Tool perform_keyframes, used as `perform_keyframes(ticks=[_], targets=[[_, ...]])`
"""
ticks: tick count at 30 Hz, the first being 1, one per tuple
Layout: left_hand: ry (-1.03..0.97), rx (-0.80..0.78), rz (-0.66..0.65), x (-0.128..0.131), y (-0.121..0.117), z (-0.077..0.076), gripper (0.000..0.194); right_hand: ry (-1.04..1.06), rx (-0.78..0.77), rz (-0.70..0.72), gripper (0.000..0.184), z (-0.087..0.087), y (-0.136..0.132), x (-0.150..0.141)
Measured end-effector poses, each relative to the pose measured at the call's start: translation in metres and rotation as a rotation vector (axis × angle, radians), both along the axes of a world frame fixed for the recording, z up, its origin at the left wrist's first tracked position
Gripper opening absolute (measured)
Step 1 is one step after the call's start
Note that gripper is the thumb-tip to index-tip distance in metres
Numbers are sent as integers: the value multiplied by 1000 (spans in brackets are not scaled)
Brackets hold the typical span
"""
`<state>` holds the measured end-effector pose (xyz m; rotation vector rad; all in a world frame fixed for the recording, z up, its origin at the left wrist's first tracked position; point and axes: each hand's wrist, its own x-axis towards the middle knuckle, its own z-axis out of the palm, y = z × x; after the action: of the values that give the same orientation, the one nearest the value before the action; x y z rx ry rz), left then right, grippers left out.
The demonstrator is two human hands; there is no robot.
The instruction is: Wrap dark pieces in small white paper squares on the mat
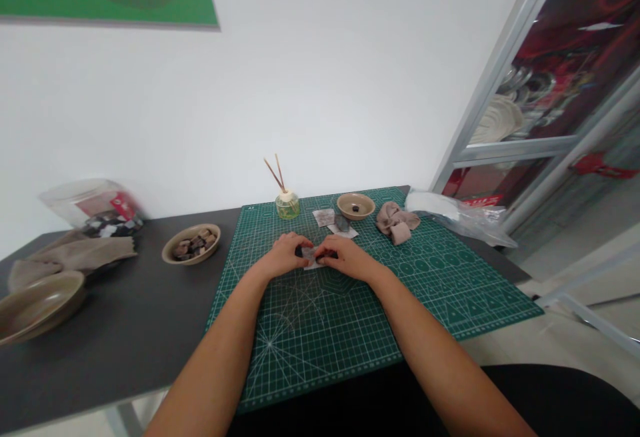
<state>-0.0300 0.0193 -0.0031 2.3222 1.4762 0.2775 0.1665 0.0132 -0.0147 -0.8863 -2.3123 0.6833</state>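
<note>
Both of my hands meet over the middle of the green cutting mat [350, 330]. My left hand [284, 255] and my right hand [343, 255] have their fingers curled and pinched on a small wrapped piece [311, 254], dark with a pale, clear wrapper. The piece rests low on the mat between my fingertips. Just beyond my hands lie a loose wrapper square [324, 217] and a dark piece on another wrapper [343, 225].
A small bowl holding one dark piece [355, 206], a reed diffuser [287, 203] and a crumpled beige cloth [397, 221] sit at the mat's far edge. Left on the dark table [125, 343] are a bowl of brown pieces [191, 243], a plastic jar [95, 207], a cloth and another bowl [37, 303]. A plastic bag [460, 215] lies far right.
</note>
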Motion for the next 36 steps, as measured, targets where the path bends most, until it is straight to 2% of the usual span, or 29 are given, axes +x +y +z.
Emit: perform_keyframes(ticks=[12, 19, 27, 30, 36], targets=[[4, -3, -4, -1, 0, 0, 38, 30, -110, -57, 13, 3, -3, 0], [1, 1, -6, -1, 0, 0, 35, -9, -17, -5, 20, 3, -4, -2], [3, -4, -12, -1, 1, -1, 38, -33, 14, -26, 17, 5, -2, 4], [8, 0, -16, 0, 0, 0, 38, -57, 46, 6, 18, 5, -2, 2], [8, -5, -6, -1, 0, -1, 37, -57, 2, -20, 18, 5, -1, 5]])
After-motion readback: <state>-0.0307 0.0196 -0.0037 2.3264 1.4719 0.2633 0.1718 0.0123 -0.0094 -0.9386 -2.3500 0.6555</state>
